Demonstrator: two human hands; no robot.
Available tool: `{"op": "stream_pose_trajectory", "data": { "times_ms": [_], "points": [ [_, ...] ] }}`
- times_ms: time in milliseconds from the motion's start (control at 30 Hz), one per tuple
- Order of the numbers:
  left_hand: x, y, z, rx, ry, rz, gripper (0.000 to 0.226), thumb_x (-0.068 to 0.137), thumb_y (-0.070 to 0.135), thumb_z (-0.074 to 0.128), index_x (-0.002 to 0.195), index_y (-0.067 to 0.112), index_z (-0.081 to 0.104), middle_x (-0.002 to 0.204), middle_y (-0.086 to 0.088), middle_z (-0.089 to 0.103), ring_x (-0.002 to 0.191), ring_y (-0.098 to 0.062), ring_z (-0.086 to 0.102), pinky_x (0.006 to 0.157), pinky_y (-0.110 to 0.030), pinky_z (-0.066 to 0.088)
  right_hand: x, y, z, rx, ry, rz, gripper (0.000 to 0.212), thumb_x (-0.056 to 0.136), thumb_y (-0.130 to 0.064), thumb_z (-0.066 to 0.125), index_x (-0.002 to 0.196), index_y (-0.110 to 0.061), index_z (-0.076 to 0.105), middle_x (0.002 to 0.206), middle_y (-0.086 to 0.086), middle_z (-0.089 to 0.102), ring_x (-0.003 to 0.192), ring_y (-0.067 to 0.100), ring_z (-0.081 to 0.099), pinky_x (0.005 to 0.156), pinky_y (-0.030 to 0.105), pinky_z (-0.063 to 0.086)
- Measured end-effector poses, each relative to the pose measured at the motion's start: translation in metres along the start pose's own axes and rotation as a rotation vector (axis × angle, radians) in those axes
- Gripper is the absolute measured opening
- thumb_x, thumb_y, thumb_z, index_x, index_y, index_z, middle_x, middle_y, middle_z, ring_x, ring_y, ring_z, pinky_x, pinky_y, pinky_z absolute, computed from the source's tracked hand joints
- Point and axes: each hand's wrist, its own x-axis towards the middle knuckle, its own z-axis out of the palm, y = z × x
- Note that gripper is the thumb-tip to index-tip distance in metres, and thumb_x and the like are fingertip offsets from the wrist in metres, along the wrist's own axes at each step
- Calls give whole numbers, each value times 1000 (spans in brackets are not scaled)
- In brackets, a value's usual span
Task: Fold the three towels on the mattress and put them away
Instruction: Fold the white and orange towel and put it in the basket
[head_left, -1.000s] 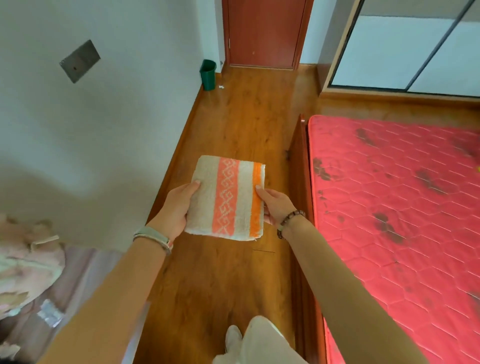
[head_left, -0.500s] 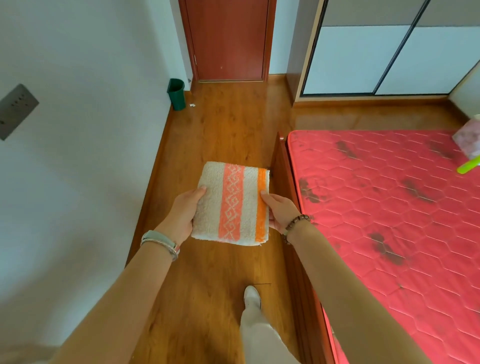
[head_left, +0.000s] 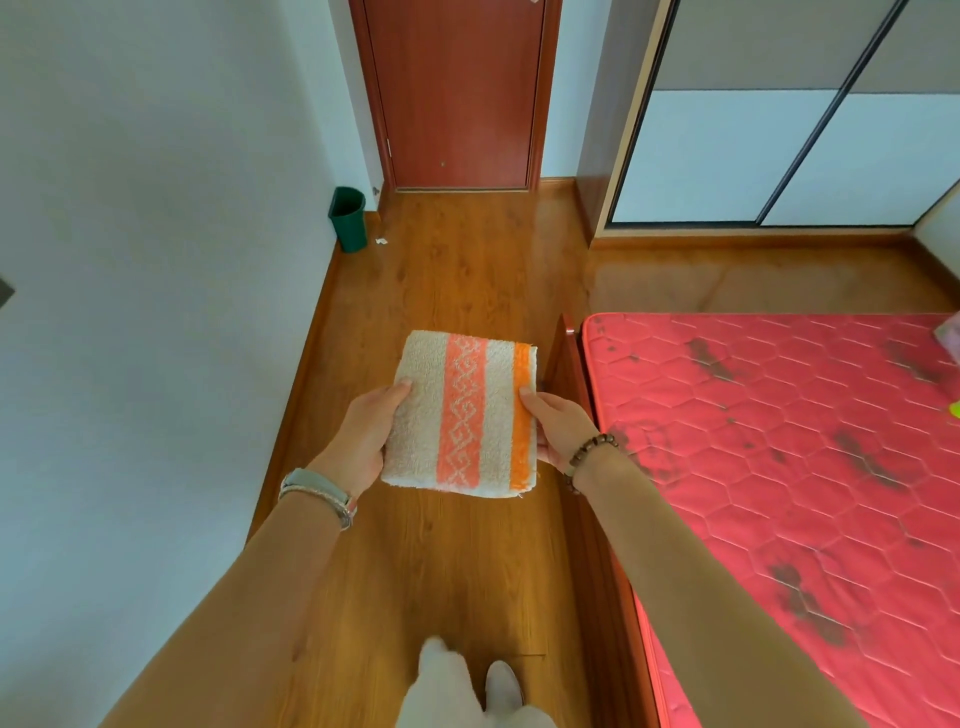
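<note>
floor (head_left: 457, 291): wood planks, seen between wall and bed.
mattress (head_left: 779, 441): red, quilted, dark stains; lies to the right, well apart from the towel.
wardrobe (head_left: 727, 156): sliding panels, seen closed, beyond the mattress.
door (head_left: 457, 93): brown, seen closed, far end of the floor.
towel (head_left: 462, 415): folded into a rectangle, beige with orange bands; held in the air over the floor, left of the bed edge.
left hand (head_left: 363, 431): clamped on the towel's left edge, thumb on top.
right hand (head_left: 558, 426): clamped on the towel's right edge, thumb on the orange band.
bin (head_left: 348, 218): green, set against the wall beside the door.
</note>
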Motion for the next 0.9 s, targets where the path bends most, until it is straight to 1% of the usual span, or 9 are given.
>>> {"op": "stream_pose_trajectory", "data": {
  "times_ms": [67,167,200,267,367,433,500,633,900],
  "points": [
    [21,12,-2,9,-6,-7,28,101,37,51,116,18,64,114,-4,67,103,-23,64,77,-37,50,19,-13,5,0,6,9,40,96,-33,55,128,-9,55,98,4,69,81,16,69,65,29,59],
    [59,33,-6,13,-22,-19,32,101,37,51,122,15,63,116,-5,68,105,-24,65,78,-38,51,53,-32,15,6,22,23,40,96,-33,56,128,-9,55,100,5,70,83,17,69,67,30,59],
    [73,40,-9,11,-27,-22,33,101,36,51,122,14,63,116,-6,68,105,-24,65,80,-39,52,65,-39,18,7,28,23,41,95,-34,56,128,-9,55,101,6,70,84,18,69,68,30,59],
    [102,56,-13,10,-46,-19,34,101,36,52,124,13,62,118,-7,67,108,-25,65,88,-43,52,91,-56,27,6,44,22,42,95,-34,57,130,-10,54,105,9,70,88,20,70,74,34,59],
    [151,87,-26,35,-88,-2,34,100,37,52,125,15,60,121,-6,66,112,-26,63,101,-50,47,133,-87,42,11,53,26,44,95,-35,57,132,-11,53,110,9,69,96,24,69,82,38,57],
    [180,109,-35,56,-125,8,33,100,38,51,124,16,60,122,-6,65,114,-26,62,103,-51,46,158,-108,52,26,51,35,44,95,-35,57,132,-11,52,113,10,68,100,25,68,85,40,56],
    [207,133,-40,71,-171,20,30,101,36,51,122,16,60,121,-6,64,114,-25,62,102,-49,48,183,-129,60,30,53,29,44,95,-34,56,133,-11,51,115,10,67,102,25,67,87,40,56],
    [258,177,-44,119,-240,55,32,101,35,51,124,15,59,125,-7,62,118,-24,60,104,-47,47,228,-167,70,44,80,4,45,96,-34,55,134,-12,51,114,7,67,102,24,67,84,38,56],
    [350,234,-16,126,-287,34,30,101,32,52,124,15,61,127,-7,64,118,-23,61,106,-47,45,304,-225,58,88,139,34,45,96,-35,55,135,-14,51,119,7,65,105,23,65,86,39,56]
  ]
}}
